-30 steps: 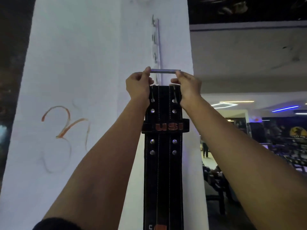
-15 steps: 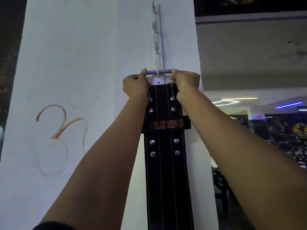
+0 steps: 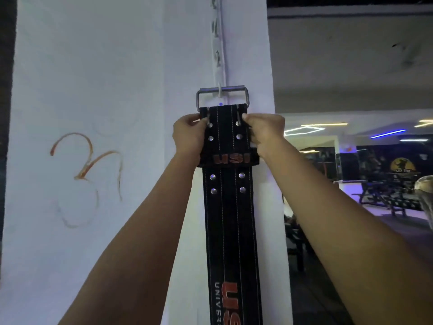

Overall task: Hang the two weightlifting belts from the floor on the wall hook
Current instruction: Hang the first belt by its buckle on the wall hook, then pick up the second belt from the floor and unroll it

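belt (image 3: 230, 219) lower end cut off | left hand (image 3: 187, 134), right hand (image 3: 264, 132) grips holding belt edges

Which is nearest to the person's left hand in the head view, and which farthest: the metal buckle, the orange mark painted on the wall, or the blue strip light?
1. Metal buckle: just above and right of the left hand, hooked on the wall hook.
2. Orange mark: on the wall, out to the left.
3. Blue strip light: far right, deep in the room.
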Action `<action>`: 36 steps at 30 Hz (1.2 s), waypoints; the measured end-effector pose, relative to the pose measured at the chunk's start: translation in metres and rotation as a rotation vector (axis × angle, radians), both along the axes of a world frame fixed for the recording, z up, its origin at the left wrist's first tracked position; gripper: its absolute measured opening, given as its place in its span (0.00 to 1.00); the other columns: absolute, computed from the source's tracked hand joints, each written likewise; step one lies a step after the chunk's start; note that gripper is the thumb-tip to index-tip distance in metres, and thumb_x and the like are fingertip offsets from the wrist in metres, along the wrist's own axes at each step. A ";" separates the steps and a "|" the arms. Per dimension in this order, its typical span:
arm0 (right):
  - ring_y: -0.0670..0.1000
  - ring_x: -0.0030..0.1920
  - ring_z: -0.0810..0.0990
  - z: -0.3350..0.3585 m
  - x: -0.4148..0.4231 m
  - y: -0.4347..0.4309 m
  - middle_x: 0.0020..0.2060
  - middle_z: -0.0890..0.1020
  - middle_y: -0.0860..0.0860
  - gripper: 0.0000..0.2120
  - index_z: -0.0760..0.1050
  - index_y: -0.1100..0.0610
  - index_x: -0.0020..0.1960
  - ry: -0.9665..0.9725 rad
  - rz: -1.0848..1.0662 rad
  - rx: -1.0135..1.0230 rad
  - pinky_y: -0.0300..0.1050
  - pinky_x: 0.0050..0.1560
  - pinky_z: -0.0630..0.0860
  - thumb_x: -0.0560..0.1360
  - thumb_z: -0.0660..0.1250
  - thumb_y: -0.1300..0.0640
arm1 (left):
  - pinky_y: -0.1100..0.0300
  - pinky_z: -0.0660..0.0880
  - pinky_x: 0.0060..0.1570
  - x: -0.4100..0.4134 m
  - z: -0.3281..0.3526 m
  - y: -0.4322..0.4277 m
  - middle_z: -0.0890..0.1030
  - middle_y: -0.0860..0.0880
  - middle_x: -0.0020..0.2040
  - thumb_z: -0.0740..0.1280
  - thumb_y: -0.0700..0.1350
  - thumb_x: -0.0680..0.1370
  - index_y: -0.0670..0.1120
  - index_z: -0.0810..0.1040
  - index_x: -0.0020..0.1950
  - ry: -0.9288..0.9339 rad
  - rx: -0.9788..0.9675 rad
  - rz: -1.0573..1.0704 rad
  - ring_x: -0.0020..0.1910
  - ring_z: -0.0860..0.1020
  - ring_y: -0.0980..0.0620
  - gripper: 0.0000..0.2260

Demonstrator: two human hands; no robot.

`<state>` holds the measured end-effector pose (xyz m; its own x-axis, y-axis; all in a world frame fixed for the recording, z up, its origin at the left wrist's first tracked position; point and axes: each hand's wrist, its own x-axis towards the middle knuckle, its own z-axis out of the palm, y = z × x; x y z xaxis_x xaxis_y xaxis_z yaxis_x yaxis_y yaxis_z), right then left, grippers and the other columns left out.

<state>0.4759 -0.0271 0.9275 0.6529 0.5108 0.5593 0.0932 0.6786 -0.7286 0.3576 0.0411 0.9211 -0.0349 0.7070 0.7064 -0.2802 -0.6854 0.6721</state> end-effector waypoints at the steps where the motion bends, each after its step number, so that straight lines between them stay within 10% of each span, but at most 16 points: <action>1: 0.57 0.35 0.78 -0.005 -0.002 -0.006 0.36 0.80 0.58 0.10 0.75 0.57 0.30 -0.027 -0.024 -0.021 0.45 0.35 0.77 0.67 0.73 0.63 | 0.49 0.79 0.53 -0.003 -0.006 -0.006 0.84 0.43 0.48 0.70 0.46 0.71 0.42 0.80 0.53 0.043 -0.005 0.011 0.43 0.81 0.46 0.13; 8: 0.53 0.38 0.75 -0.061 -0.025 -0.059 0.34 0.77 0.53 0.09 0.75 0.59 0.33 0.014 -0.077 -0.159 0.48 0.45 0.75 0.69 0.73 0.61 | 0.63 0.74 0.52 -0.026 -0.070 -0.056 0.78 0.45 0.59 0.68 0.41 0.74 0.40 0.75 0.62 0.082 -0.078 -0.013 0.57 0.78 0.49 0.16; 13: 0.54 0.42 0.74 -0.111 -0.048 -0.104 0.49 0.82 0.64 0.21 0.73 0.72 0.60 0.069 0.010 -0.257 0.56 0.54 0.78 0.71 0.71 0.62 | 0.65 0.72 0.41 -0.049 -0.121 -0.102 0.79 0.46 0.56 0.66 0.39 0.75 0.42 0.74 0.61 0.106 -0.168 -0.076 0.45 0.78 0.53 0.15; 20: 0.50 0.36 0.79 -0.199 -0.087 -0.157 0.44 0.80 0.54 0.12 0.77 0.62 0.56 0.107 0.132 -0.498 0.41 0.36 0.76 0.73 0.68 0.60 | 0.63 0.74 0.40 -0.088 -0.213 -0.177 0.78 0.51 0.42 0.65 0.41 0.77 0.42 0.75 0.59 0.130 -0.417 -0.173 0.40 0.78 0.53 0.12; 36: 0.54 0.39 0.81 -0.469 -0.208 -0.262 0.43 0.81 0.54 0.05 0.77 0.58 0.47 0.090 0.523 -1.079 0.44 0.36 0.77 0.73 0.69 0.59 | 0.58 0.73 0.40 -0.221 -0.487 -0.340 0.79 0.47 0.41 0.62 0.46 0.76 0.46 0.76 0.45 0.062 -1.126 0.083 0.37 0.78 0.49 0.05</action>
